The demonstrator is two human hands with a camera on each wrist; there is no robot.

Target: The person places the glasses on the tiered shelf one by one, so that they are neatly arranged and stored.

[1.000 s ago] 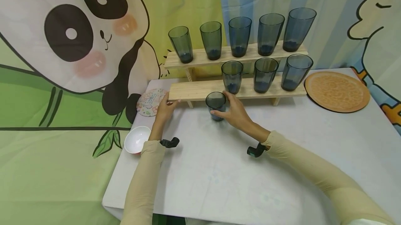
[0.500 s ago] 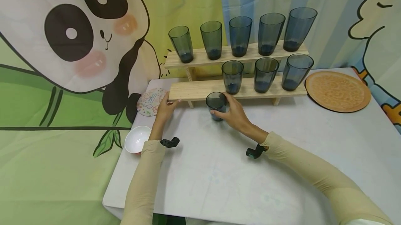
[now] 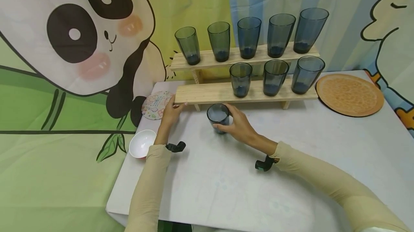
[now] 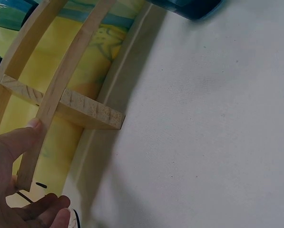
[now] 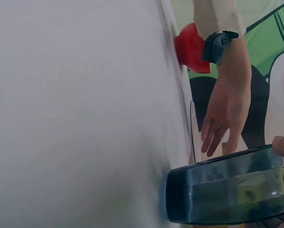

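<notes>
My right hand (image 3: 240, 126) holds a blue-tinted drinking glass (image 3: 218, 117) by its side, upright in front of the lower shelf. Its base (image 5: 177, 197) is close to the white tablecloth in the right wrist view; whether it touches, I cannot tell. At the left end of the two-tier wooden stand (image 3: 200, 93), my left hand (image 3: 170, 115) grips the lower board's corner, thumb (image 4: 25, 137) against the front edge. On the lower board stand three similar glasses, among them the leftmost one (image 3: 240, 81). Several more, including a middle glass (image 3: 249, 38), line the upper board (image 3: 204, 59).
A round orange-brown mat (image 3: 349, 94) lies right of the stand. Behind my left hand is a round floral mat (image 3: 154, 106), and a white bowl (image 3: 141, 144) with a red outside stands at the table's left edge. A printed cloth (image 3: 191, 2) hangs behind.
The glass in my right hand has moved a little left and toward me, away from the lower board's front edge. My left hand stays at the board's end.
</notes>
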